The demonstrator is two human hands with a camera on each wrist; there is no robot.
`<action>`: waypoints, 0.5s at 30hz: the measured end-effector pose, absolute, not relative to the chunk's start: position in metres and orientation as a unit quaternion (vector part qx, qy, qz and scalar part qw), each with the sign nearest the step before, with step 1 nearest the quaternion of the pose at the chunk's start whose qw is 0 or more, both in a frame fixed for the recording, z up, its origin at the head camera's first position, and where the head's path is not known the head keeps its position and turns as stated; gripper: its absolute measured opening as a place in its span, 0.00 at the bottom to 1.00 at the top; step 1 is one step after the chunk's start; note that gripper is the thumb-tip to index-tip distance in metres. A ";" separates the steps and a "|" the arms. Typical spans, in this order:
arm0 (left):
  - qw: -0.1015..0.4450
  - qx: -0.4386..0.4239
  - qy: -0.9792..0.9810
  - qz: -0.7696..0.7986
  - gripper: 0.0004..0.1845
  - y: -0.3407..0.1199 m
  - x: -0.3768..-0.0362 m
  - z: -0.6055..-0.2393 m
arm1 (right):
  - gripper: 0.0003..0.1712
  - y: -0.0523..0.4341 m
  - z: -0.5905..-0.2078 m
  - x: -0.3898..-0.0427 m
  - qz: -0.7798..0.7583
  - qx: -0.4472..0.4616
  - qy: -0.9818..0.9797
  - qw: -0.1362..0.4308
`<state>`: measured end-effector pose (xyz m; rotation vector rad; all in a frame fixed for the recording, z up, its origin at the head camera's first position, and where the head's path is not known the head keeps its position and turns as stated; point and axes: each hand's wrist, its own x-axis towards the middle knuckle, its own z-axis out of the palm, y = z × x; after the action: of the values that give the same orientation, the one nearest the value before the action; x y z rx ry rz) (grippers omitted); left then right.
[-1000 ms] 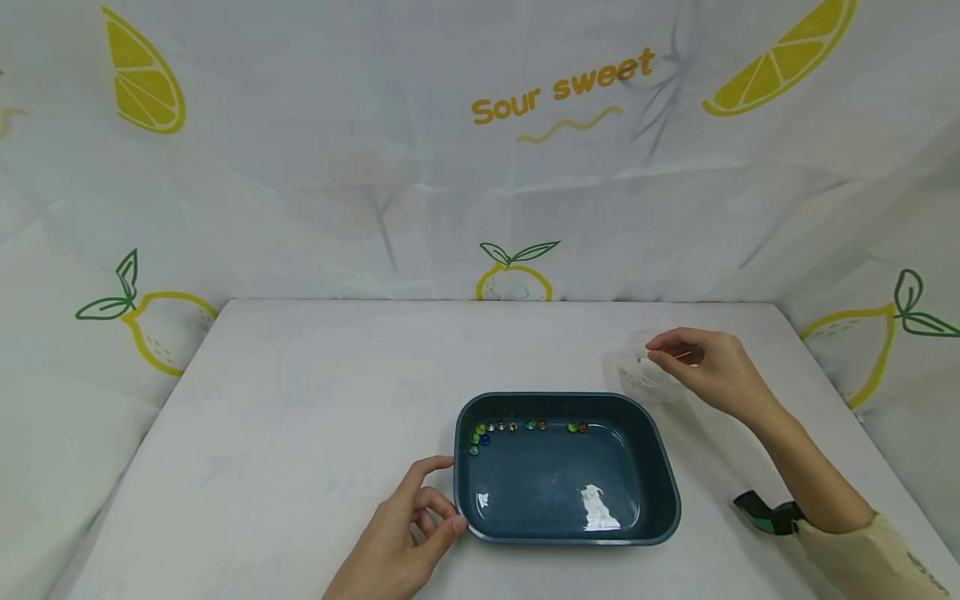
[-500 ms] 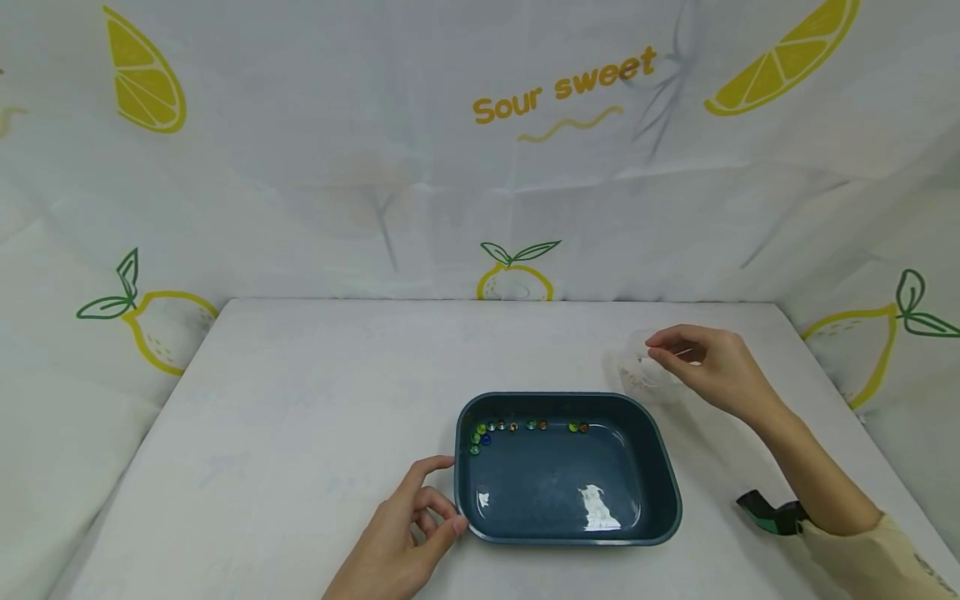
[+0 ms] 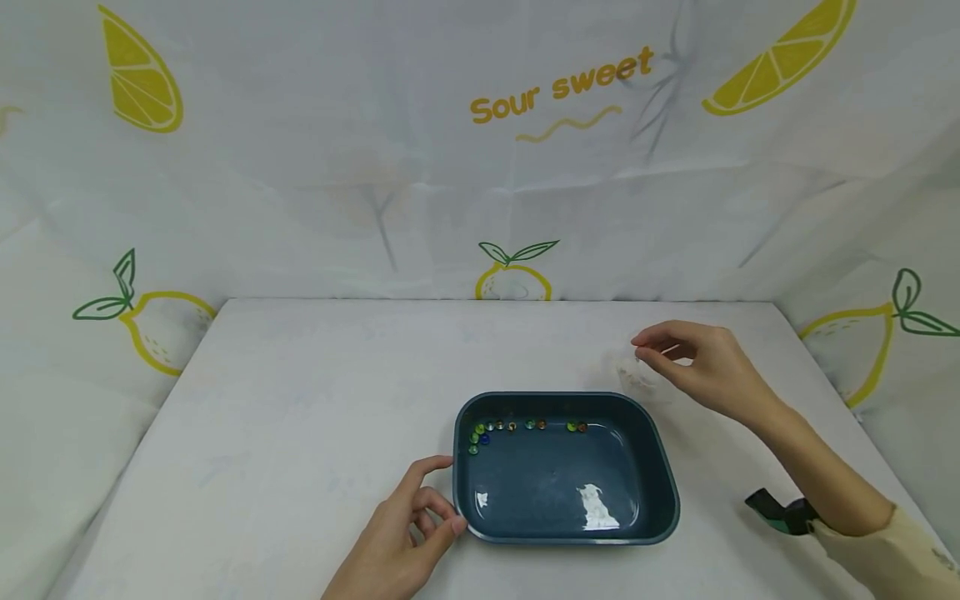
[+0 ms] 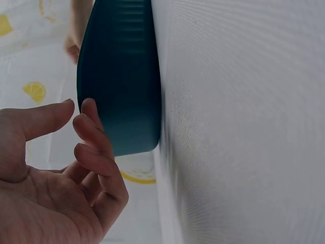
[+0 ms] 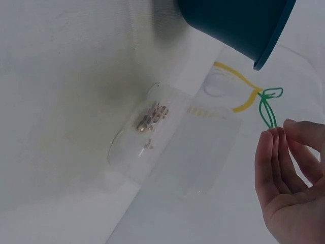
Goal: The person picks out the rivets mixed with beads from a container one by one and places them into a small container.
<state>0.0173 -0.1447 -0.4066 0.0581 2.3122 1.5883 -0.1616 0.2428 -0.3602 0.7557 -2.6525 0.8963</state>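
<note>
A dark blue-green plastic tray point(image 3: 555, 492) stands on the white table, with several coloured glass marbles point(image 3: 480, 429) along its far and left inner walls. My left hand point(image 3: 405, 525) is at the tray's left rim, fingers bent loosely and fingertips against its outside. My right hand point(image 3: 705, 367) hovers near a clear plastic container point(image 5: 177, 137) behind the tray's right corner. In the right wrist view, that container holds small brownish, shiny pieces point(image 5: 151, 118). The right thumb and fingertips come together; whether something tiny is between them is not visible.
A black and green strap point(image 3: 780, 512) is at the right wrist, beside a pale sleeve point(image 3: 885, 554). White cloth with printed lemons point(image 3: 513, 283) hangs behind the table and at both sides.
The right hand has shifted slightly left and up, over the clear container. My left hand, the tray and the marbles stay where they were.
</note>
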 end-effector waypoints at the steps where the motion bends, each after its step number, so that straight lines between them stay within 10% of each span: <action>1: 0.168 0.020 0.812 0.558 0.37 -0.145 0.017 -0.407 | 0.11 0.241 -0.359 -0.161 0.309 0.264 -0.906 0.120; 15: 0.163 0.015 0.820 0.549 0.37 -0.144 0.018 -0.406 | 0.14 0.211 -0.345 -0.153 0.349 0.341 -0.869 0.080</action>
<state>0.0179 -0.1442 -0.4062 0.0430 2.3386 1.5663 -0.1532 0.2115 -0.3448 1.0196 -2.6000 1.0454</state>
